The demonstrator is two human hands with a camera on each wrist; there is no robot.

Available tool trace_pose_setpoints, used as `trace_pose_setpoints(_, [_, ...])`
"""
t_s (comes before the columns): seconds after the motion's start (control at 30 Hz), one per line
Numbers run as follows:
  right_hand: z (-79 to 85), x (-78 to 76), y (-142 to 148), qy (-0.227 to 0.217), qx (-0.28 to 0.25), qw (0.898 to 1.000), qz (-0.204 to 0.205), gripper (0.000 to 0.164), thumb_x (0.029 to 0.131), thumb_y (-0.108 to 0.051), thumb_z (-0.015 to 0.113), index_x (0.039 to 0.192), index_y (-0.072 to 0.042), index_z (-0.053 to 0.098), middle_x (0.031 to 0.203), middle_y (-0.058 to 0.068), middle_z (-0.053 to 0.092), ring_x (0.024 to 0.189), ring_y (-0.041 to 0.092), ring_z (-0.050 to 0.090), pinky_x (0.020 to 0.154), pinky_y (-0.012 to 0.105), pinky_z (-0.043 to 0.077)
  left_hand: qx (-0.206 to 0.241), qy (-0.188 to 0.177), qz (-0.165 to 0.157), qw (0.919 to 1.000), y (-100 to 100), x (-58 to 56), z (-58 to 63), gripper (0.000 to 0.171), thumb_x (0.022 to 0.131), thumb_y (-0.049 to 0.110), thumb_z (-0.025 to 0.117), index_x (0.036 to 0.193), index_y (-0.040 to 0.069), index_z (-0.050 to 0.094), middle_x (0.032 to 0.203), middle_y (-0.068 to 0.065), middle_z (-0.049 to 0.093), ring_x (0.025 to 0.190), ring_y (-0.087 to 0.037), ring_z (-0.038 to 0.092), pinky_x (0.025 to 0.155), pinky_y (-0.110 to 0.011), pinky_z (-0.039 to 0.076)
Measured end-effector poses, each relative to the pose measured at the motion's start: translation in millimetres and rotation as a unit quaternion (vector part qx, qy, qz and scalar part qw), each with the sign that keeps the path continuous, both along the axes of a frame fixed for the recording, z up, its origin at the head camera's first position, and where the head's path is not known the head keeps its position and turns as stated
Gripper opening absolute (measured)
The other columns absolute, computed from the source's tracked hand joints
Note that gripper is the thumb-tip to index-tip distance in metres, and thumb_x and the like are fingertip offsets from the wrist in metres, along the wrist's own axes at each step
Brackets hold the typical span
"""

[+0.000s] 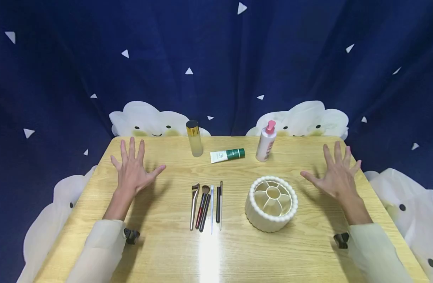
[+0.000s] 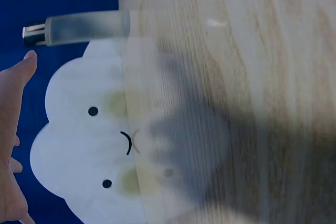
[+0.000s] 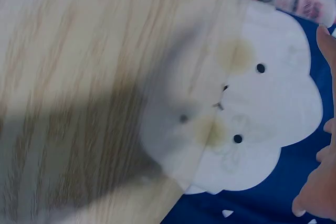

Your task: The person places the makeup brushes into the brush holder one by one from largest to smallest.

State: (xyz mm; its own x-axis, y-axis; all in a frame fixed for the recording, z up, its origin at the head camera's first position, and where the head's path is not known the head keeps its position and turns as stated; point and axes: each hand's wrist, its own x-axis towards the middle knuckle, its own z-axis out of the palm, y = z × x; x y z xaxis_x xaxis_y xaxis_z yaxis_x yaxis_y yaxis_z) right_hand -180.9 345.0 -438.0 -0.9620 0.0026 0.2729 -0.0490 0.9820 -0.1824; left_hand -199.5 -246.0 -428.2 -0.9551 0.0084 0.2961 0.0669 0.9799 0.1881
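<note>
My left hand, fingers spread wide, hovers over the left side of the table and holds nothing. On the other side my right hand is spread the same way, also holding nothing. Between them lies a row of several makeup brushes, roughly parallel, bristles toward the back. A cream, bead-rimmed brush holder with a divided top stands nearest the right hand. Behind are a frosted bottle with a black and gold cap, a white and green tube lying flat, and a white pump bottle with a pink top.
The pale wooden table ends at a dark blue curtain with white triangles and cloud faces. A bright reflection falls on the tabletop in front of the brushes. Dark wrist devices sit at both sleeve cuffs.
</note>
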Motion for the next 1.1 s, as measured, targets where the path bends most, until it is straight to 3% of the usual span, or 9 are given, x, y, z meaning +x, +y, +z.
trace_pose_setpoints(0.2, [8.1, 16.8, -20.7, 0.022, -0.079, 0.996, 0.040, 0.109, 0.070, -0.058, 0.070, 0.152, -0.009, 0.016, 0.159, 0.019, 0.000, 0.144, 0.046, -0.005, 0.097, 0.082, 0.004, 0.008, 0.002, -0.023, 0.9997, 10.4, 8.6, 1.2, 0.106, 0.074, 0.070, 0.058, 0.151, 0.009, 0.019, 0.160, -0.015, 0.000, 0.147, -0.037, -0.006, 0.103, -0.076, 0.012])
trace_pose_setpoints(0.33, [11.3, 30.5, -35.6, 0.023, -0.164, 0.983, 0.076, 0.103, 0.073, -0.044, 0.074, 0.152, -0.010, 0.017, 0.160, 0.016, 0.003, 0.146, 0.040, -0.005, 0.105, 0.076, 0.000, 0.042, -0.028, -0.042, 0.9978, 24.1, 14.0, -2.8, 0.101, 0.078, 0.064, 0.059, 0.151, 0.006, 0.018, 0.159, -0.018, 0.003, 0.146, -0.040, 0.003, 0.109, -0.069, 0.016])
trace_pose_setpoints(0.47, [14.4, 44.1, -47.1, 0.036, -0.217, 0.970, 0.104, 0.098, 0.073, -0.033, 0.076, 0.152, -0.017, 0.019, 0.160, 0.009, 0.010, 0.146, 0.037, 0.009, 0.106, 0.072, 0.015, 0.073, -0.077, -0.068, 0.9920, 40.1, 17.1, -13.8, 0.096, 0.083, 0.059, 0.059, 0.150, 0.003, 0.019, 0.158, -0.023, 0.008, 0.143, -0.044, 0.014, 0.110, -0.064, 0.023])
trace_pose_setpoints(0.57, [16.0, 52.7, -55.8, 0.040, -0.236, 0.963, 0.124, 0.097, 0.073, -0.028, 0.077, 0.152, -0.022, 0.020, 0.160, 0.005, 0.017, 0.144, 0.037, 0.020, 0.103, 0.069, 0.026, 0.102, -0.106, -0.071, 0.9866, 49.2, 19.1, -22.6, 0.095, 0.083, 0.058, 0.060, 0.150, 0.003, 0.020, 0.157, -0.023, 0.011, 0.141, -0.046, 0.018, 0.108, -0.064, 0.025])
trace_pose_setpoints(0.67, [17.1, 60.2, -64.4, 0.027, -0.259, 0.954, 0.145, 0.098, 0.073, -0.023, 0.077, 0.152, -0.023, 0.019, 0.158, 0.005, 0.022, 0.143, 0.027, 0.026, 0.113, 0.043, 0.032, 0.137, -0.130, -0.068, 0.9797, 55.9, 22.0, -29.0, 0.092, 0.084, 0.055, 0.060, 0.149, 0.003, 0.021, 0.156, -0.023, 0.015, 0.140, -0.048, 0.020, 0.108, -0.065, 0.025])
trace_pose_setpoints(0.8, [14.1, 68.0, -73.2, -0.001, -0.297, 0.938, 0.181, 0.098, 0.072, -0.014, 0.078, 0.152, -0.019, 0.020, 0.154, 0.012, 0.029, 0.139, 0.004, 0.028, 0.104, 0.004, 0.026, 0.180, -0.148, -0.074, 0.9696, 64.9, 24.8, -36.4, 0.086, 0.085, 0.050, 0.062, 0.147, 0.001, 0.026, 0.151, -0.025, 0.028, 0.137, -0.045, 0.030, 0.110, -0.060, 0.028])
trace_pose_setpoints(0.9, [8.4, 73.2, -77.4, -0.025, -0.318, 0.924, 0.211, 0.101, 0.070, -0.011, 0.080, 0.151, -0.016, 0.020, 0.152, 0.017, 0.032, 0.137, -0.002, 0.029, 0.101, 0.001, 0.026, 0.242, -0.157, -0.077, 0.9544, 75.5, 29.2, -42.9, 0.076, 0.086, 0.040, 0.066, 0.142, -0.002, 0.036, 0.140, -0.026, 0.045, 0.124, -0.042, 0.049, 0.103, -0.054, 0.041])
trace_pose_setpoints(1.0, [1.8, 77.6, -80.0, -0.056, -0.330, 0.914, 0.231, 0.106, 0.068, -0.014, 0.082, 0.152, -0.019, 0.017, 0.152, 0.017, 0.032, 0.138, 0.005, 0.031, 0.102, 0.003, 0.029, 0.302, -0.163, -0.077, 0.9362, 87.9, 34.8, -47.6, 0.066, 0.084, 0.030, 0.070, 0.135, -0.004, 0.044, 0.127, -0.025, 0.057, 0.106, -0.038, 0.062, 0.090, -0.047, 0.052])
trace_pose_setpoints(1.1, [-2.9, 80.1, -81.2, -0.081, -0.330, 0.910, 0.238, 0.110, 0.066, -0.017, 0.084, 0.152, -0.020, 0.015, 0.153, 0.016, 0.031, 0.138, 0.008, 0.033, 0.102, 0.005, 0.030, 0.313, -0.162, -0.077, 0.9327, 98.4, 36.9, -49.9, 0.058, 0.082, 0.024, 0.073, 0.127, -0.006, 0.051, 0.112, -0.022, 0.064, 0.093, -0.031, 0.065, 0.082, -0.042, 0.055])
